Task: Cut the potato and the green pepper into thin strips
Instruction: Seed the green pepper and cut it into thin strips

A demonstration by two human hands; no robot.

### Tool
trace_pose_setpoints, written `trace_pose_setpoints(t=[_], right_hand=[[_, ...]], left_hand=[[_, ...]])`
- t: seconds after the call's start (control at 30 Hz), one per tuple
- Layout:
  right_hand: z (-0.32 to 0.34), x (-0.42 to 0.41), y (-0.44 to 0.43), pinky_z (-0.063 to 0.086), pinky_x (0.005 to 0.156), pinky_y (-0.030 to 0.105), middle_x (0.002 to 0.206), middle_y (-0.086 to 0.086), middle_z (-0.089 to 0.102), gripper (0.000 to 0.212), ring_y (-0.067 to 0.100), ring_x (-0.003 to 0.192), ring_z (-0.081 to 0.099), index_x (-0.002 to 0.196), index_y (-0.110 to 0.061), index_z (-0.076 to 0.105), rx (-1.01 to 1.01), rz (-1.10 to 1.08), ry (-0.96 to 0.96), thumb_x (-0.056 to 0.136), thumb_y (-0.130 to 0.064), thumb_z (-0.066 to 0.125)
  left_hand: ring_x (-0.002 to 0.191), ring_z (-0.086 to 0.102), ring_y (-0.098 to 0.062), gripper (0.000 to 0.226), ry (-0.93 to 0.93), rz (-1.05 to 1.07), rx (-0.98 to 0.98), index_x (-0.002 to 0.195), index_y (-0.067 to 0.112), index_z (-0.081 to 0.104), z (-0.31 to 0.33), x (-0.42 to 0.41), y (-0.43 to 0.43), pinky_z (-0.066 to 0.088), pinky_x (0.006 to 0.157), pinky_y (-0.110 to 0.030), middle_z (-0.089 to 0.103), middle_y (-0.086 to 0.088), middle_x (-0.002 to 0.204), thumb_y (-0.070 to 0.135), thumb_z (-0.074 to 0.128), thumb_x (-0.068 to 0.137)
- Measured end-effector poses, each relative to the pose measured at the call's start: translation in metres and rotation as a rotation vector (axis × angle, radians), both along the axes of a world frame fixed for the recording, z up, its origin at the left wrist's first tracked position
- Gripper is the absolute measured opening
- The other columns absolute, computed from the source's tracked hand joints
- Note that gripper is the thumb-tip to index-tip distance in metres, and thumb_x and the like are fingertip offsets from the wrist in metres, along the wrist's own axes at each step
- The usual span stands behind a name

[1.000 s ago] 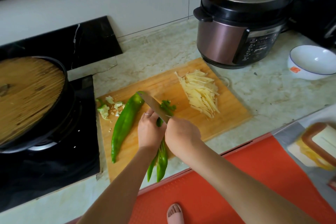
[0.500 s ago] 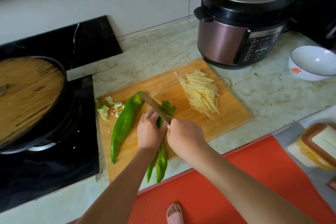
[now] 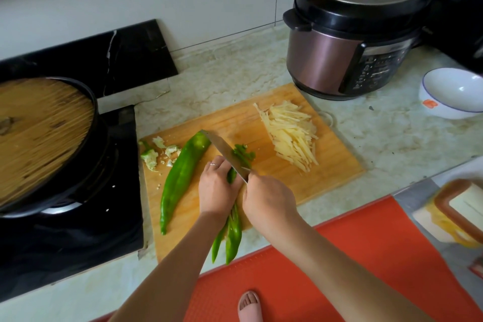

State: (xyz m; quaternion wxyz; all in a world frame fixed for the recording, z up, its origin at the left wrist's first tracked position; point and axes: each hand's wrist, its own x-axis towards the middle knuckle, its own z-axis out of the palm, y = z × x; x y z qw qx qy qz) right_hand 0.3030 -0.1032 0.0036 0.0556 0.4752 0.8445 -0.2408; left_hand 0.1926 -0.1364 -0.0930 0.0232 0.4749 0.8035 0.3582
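The right hand [image 3: 266, 198] is closed in a fist around the handle of the knife [image 3: 224, 150]; the handle itself is hidden inside the fist. The blade runs away up the board with its edge down on the pepper. Just beside it, the left hand [image 3: 217, 185] bears down with curled fingers on the long pepper pieces [image 3: 232, 232], knuckles close against the blade's flat. The pieces' tails stick out past the near edge of the cutting board [image 3: 326, 165].

These pieces look light, thin-walled and bendy, with a glossy skin that may slide under the edge. Judging by that, the best hold is close behind the cut, fingertips tucked back, pressing the pieces flat so they cannot roll.

Beyond the blade lies a small heap of cut green strips [image 3: 244, 155]. To the left an uncut pepper half [image 3: 183, 175] lies slantwise, with pale core scraps [image 3: 154, 157] past it. Farther right, the potato strips [image 3: 292, 136] sit piled and look finished; they seem stiff, wet and easily snapped. On the bench [image 3: 235, 81] behind stand a pressure cooker [image 3: 350, 42] and a white bowl [image 3: 452, 91].
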Motion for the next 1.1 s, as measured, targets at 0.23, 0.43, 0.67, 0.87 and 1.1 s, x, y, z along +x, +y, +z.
trace_pose_setpoints(t=[0.23, 0.43, 0.67, 0.87, 1.1], right_hand=[[0.004, -0.001, 0.005, 0.038, 0.068, 0.030, 0.110, 0.008, 0.064, 0.032, 0.027, 0.103, 0.061, 0.116, -0.011, 0.057, -0.090, 0.007, 0.014, 0.103, -0.029, 0.035], [0.009, 0.004, 0.014, 0.035, 0.067, 0.031, 0.108, 0.009, 0.062, 0.037, 0.028, 0.101, 0.060, 0.115, -0.008, 0.055, -0.123, 0.001, -0.010, 0.104, -0.033, 0.029], [0.006, -0.011, 0.002, 0.045, 0.087, 0.035, 0.129, 0.009, 0.057, 0.036, 0.027, 0.118, 0.055, 0.137, -0.013, 0.038, -0.112, -0.061, -0.026, 0.102, -0.014, 0.029], [0.003, -0.009, 0.009, 0.040, 0.076, 0.030, 0.123, 0.007, 0.059, 0.031, 0.026, 0.115, 0.057, 0.130, -0.015, 0.042, -0.142, -0.065, -0.011, 0.100, -0.015, 0.037], [0.000, -0.002, 0.012, 0.045, 0.085, 0.033, 0.125, 0.008, 0.058, 0.034, 0.027, 0.117, 0.056, 0.134, -0.015, 0.040, -0.161, -0.037, 0.002, 0.101, -0.016, 0.038]], left_hand=[[0.081, 0.051, -0.019, 0.033, 0.008, 0.020, -0.024, 0.089, 0.015, 0.071, 0.000, 0.000, -0.001, 0.045, 0.067, -0.031, 0.063, -0.002, 0.092, 0.037, 0.048, 0.078], [0.079, 0.054, -0.024, 0.018, 0.039, 0.039, -0.048, 0.094, 0.015, 0.071, -0.004, -0.001, 0.000, 0.049, 0.066, -0.035, 0.060, -0.001, 0.087, 0.015, 0.074, 0.076], [0.084, 0.053, -0.024, 0.034, 0.010, 0.001, -0.041, 0.090, 0.017, 0.072, -0.001, 0.000, -0.001, 0.046, 0.067, -0.034, 0.064, -0.001, 0.101, 0.038, 0.046, 0.080], [0.076, 0.051, -0.023, 0.020, 0.036, 0.016, -0.044, 0.087, 0.016, 0.069, -0.001, -0.001, -0.001, 0.046, 0.062, -0.035, 0.060, -0.002, 0.087, 0.031, 0.056, 0.081], [0.074, 0.053, -0.023, 0.014, 0.041, 0.036, -0.009, 0.086, 0.013, 0.070, 0.002, 0.001, 0.001, 0.042, 0.063, -0.029, 0.058, -0.002, 0.082, 0.009, 0.077, 0.074]])
